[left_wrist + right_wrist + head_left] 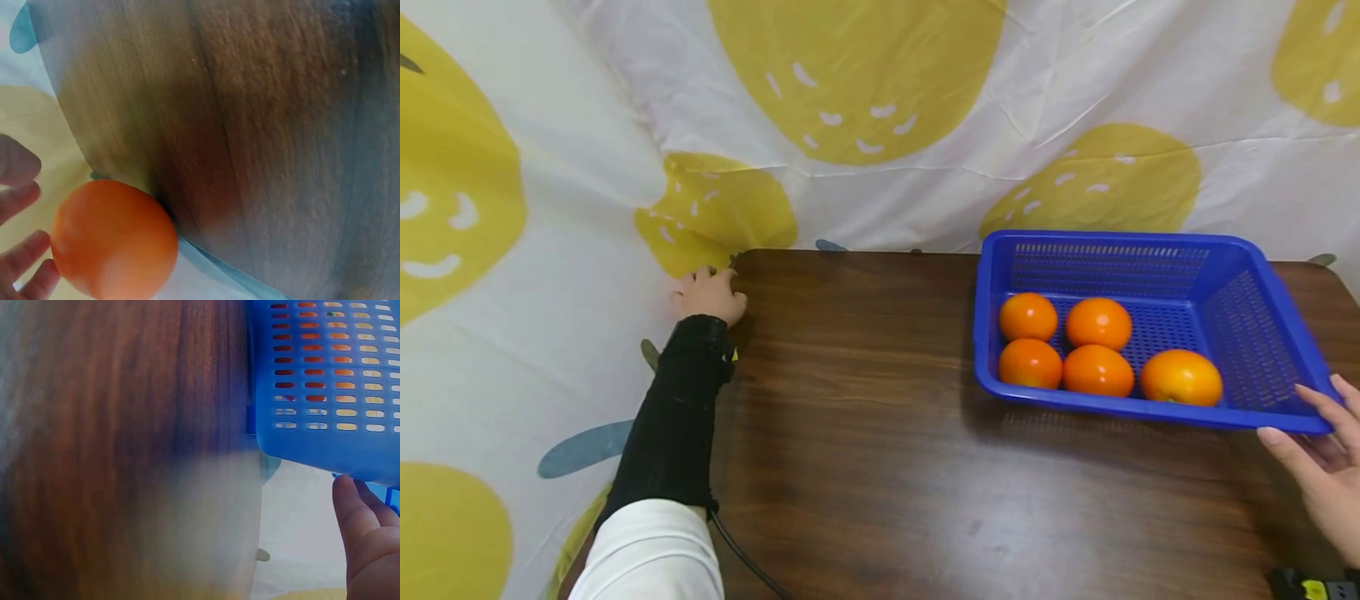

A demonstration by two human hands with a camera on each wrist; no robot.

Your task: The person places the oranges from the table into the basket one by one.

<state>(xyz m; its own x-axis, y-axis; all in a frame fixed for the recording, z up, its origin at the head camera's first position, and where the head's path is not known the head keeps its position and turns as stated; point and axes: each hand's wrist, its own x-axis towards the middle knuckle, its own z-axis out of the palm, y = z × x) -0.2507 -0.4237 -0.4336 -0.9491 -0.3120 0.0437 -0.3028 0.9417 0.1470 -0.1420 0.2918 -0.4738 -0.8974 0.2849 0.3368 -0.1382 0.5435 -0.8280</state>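
Observation:
At the table's far left corner is my left hand [709, 296], its fingers spread and bent downward. An orange [115, 240] lies by those fingers in the left wrist view, two fingertips at its side and the other visible ones apart from it; from the head view the hand hides this fruit. My right hand [1326, 471] grips the near right corner of a blue plastic basket [1262, 421], fingers over the rim and thumb outside. Several oranges, one of them a yellower orange [1182, 377], sit inside, mostly toward the basket's left half.
A dark brown wooden table [850, 467] carries the basket at its far right. White cloth with yellow fruit prints [880, 192] hangs along the far and left edges. A black cable [745, 554] trails from the left sleeve onto the table.

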